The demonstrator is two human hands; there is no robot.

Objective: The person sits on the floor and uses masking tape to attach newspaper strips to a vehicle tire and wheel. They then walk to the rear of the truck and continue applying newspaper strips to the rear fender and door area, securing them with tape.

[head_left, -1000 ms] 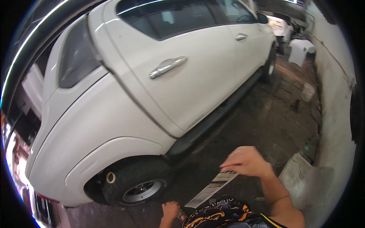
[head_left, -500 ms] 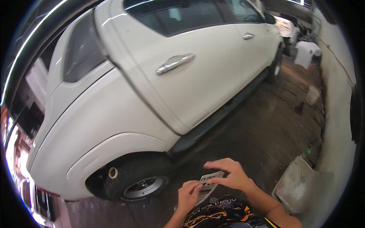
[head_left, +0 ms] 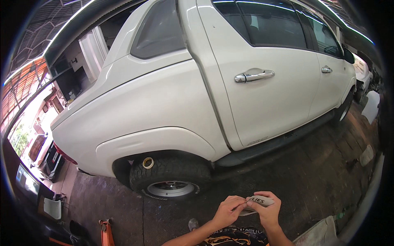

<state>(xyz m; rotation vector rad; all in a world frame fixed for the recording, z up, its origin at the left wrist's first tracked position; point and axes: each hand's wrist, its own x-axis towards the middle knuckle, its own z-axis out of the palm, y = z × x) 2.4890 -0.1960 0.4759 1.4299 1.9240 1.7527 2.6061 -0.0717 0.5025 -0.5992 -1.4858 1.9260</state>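
Both hands are together low in the picture, in front of a white pickup truck (head_left: pixel 172 102). Between them is a piece of pale printed paper (head_left: pixel 262 200), bent over at the fingers. My left hand (head_left: pixel 227 211) pinches its left edge, fingertips meeting those of the other hand. My right hand (head_left: pixel 269 210) grips the paper's right part, thumb in front and fingers behind. Part of the sheet is hidden by the hands. A roll of masking tape (head_left: pixel 144 165) rests on top of the truck's rear tyre (head_left: pixel 139 178), under the wheel arch.
The truck's dark side step (head_left: pixel 246 158) runs along its lower edge. An orange jack (head_left: pixel 106 233) stands at the lower left. At the lower right lies a pale panel (head_left: pixel 319 233). A whitish bucket (head_left: pixel 366 156) is farther right. Another car (head_left: pixel 43 153) shows at far left.
My view has swung left, so the truck sits farther right in the picture. My right hand has closed onto the paper, which is now bent over; before, its fingers were spread.
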